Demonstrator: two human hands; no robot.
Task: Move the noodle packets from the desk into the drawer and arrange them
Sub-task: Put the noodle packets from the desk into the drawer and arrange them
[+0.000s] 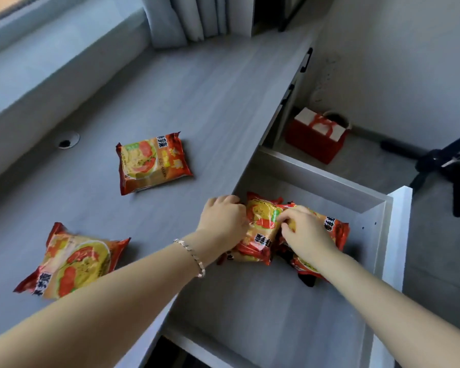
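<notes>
Two red-and-yellow noodle packets lie side by side in the open grey drawer (343, 192). My left hand (223, 221) grips the left packet in the drawer (260, 235) at its left edge. My right hand (306, 229) is closed on the right packet in the drawer (335, 229), covering much of it. Two more packets rest on the grey desk (170, 88): one in the middle (153, 163) and one near the front left (75, 261).
A cable hole (68, 141) sits in the desk at the left. A red gift bag (316, 134) stands on the floor beyond the drawer, and a black tripod (441, 166) is at the right. Curtains (186, 17) hang at the back.
</notes>
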